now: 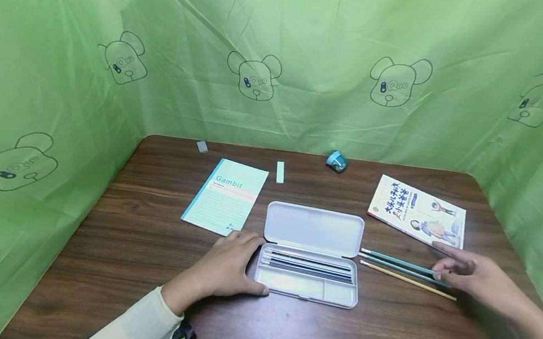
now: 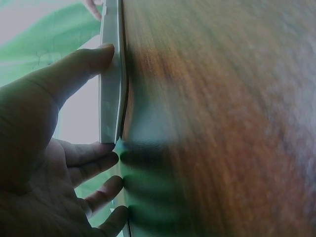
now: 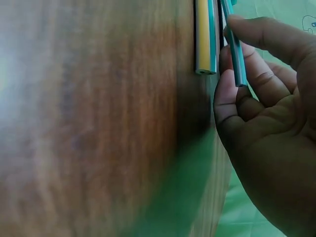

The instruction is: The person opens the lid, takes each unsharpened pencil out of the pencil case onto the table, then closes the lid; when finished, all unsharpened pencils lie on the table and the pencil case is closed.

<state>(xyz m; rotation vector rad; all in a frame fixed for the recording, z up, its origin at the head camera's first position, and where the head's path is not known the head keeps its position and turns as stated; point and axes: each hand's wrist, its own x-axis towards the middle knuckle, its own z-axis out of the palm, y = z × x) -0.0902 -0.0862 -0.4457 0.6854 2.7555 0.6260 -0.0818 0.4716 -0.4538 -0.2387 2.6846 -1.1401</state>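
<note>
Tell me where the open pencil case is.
In the head view, the pencil case lies just right of centre, between the left hand at its left end and the yellow pencil.

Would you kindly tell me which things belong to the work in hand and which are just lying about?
In use:
- pencil case, held by the left hand
- pencils inside
- teal pencil, pinched by the right hand
- second teal pencil and yellow pencil, probably

Apparently lying about:
- notebook, book, blue sharpener, pale strip, small block

I see smooth, matt plastic on the pencil case [image 1: 314, 229] and smooth paint on the pencils [image 1: 404, 279]. The wood-grained table [image 1: 383, 338] looks glossy, the cloth backdrop [image 1: 316, 25] wrinkled.
</note>
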